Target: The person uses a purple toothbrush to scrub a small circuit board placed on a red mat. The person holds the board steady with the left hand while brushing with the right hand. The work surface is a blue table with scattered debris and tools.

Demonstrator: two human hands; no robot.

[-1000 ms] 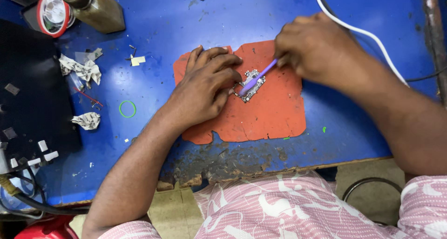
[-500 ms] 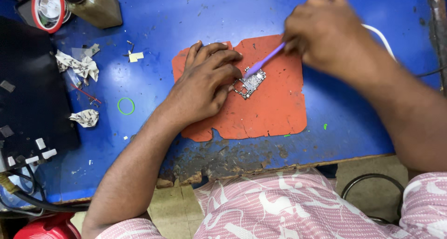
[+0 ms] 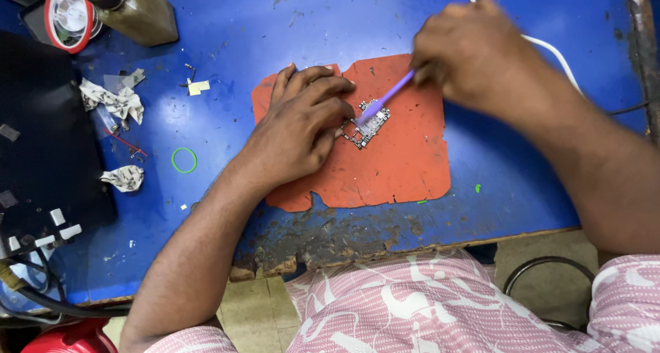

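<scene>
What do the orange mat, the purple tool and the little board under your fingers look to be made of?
Mat: likely silicone or rubber, matte orange, with torn, ragged edges. Tool, held in the right hand: smooth purple plastic by its look; its tip is too small to tell. Board, steadied by the left hand: a circuit board with metallic parts.

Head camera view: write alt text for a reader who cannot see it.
A person's left hand presses a small circuit board onto an orange mat while the right hand works a purple brush across it. The mat lies on a worn blue table, with crumpled paper scraps and a green ring to the left.
</scene>
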